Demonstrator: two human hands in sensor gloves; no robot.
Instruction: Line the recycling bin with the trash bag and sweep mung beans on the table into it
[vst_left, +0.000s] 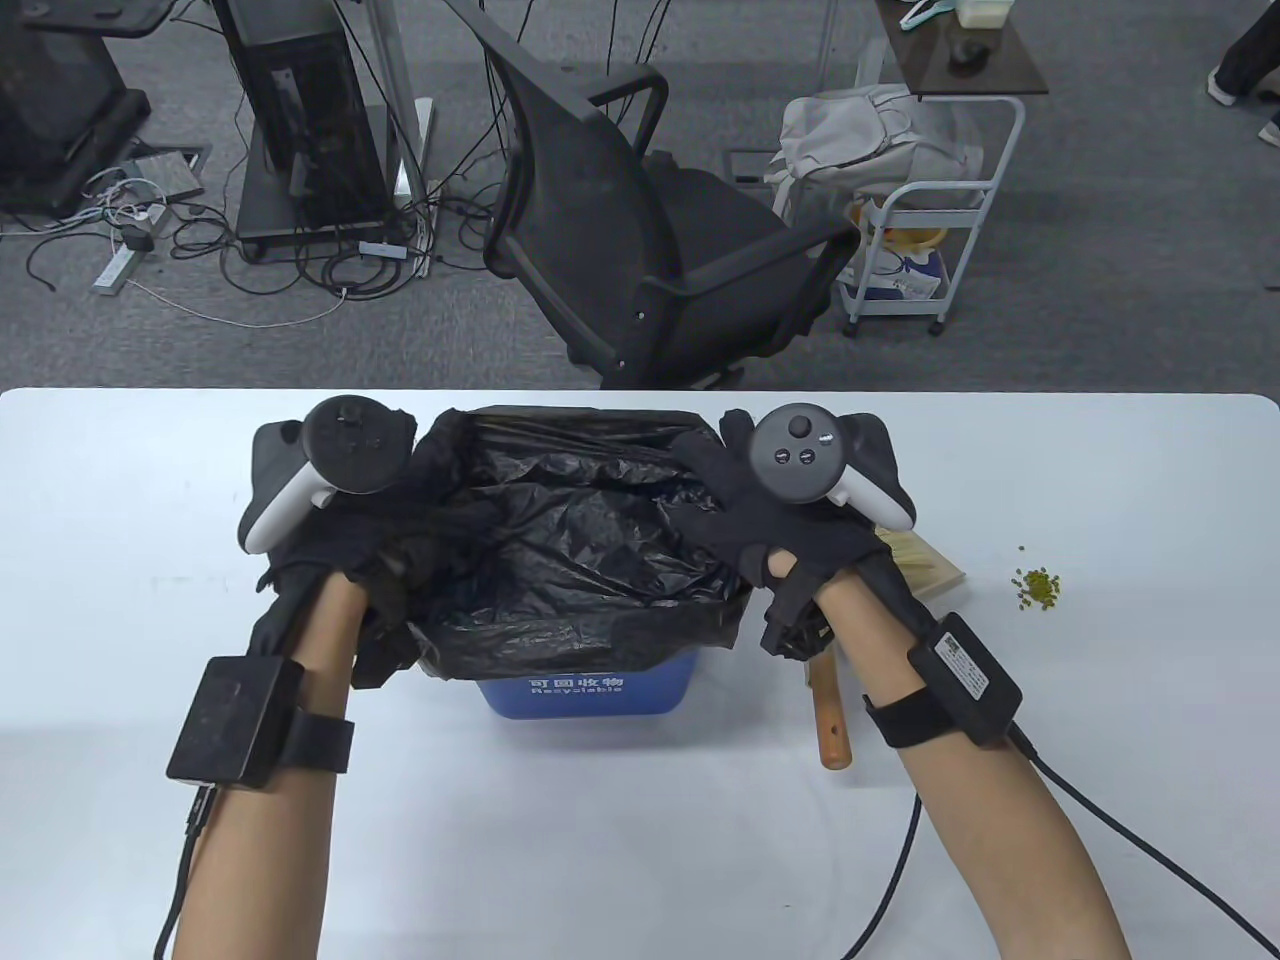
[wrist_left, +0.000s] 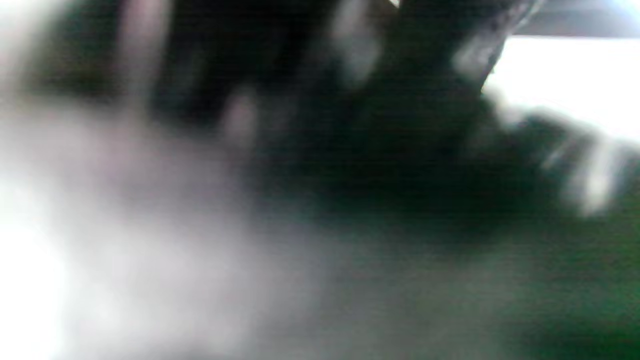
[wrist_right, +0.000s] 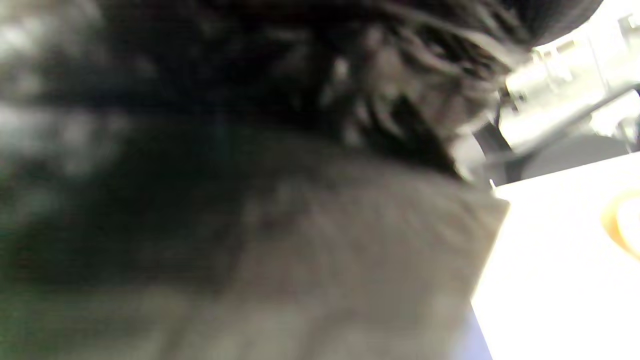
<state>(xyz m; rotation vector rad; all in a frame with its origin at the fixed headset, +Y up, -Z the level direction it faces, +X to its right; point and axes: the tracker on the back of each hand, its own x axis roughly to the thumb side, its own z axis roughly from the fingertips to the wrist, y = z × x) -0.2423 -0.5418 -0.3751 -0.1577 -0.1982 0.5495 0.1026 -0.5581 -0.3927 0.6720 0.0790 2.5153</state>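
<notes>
On the white tabletop (vst_left: 640, 850), near its middle, a blue recycling bin (vst_left: 585, 692) is seen, its mouth draped with a black trash bag (vst_left: 570, 530). The far edge of the tabletop lies just behind the bin; broad bare surface is left to either side and in front, towards the near edge where both forearms come in. The bag's rim is folded over the bin's near wall, so that only a strip of blue with white lettering is shown below it. The plastic is crumpled and glossy, sunk into the bin's hollow.

The left hand (vst_left: 330, 510) is held at the bin's left rim, palm down, its tracker uppermost; its fingers are hidden among the black folds, and whether plastic is gripped cannot be told. The right hand (vst_left: 790, 530) is placed at the right rim, its fingers (vst_left: 700, 470) reaching onto the bag's edge; their hold is likewise masked by black on black. Both wrist views are blurred dark and settle nothing.

Just right of the right wrist, a wooden-handled brush (vst_left: 830, 715) is laid on the tabletop, its pale bristle end (vst_left: 930, 565) partly covered by the hand. Further right, well apart from the bin, a small heap of green mung beans (vst_left: 1038, 587) is gathered, with a single bean strayed just beyond it.
</notes>
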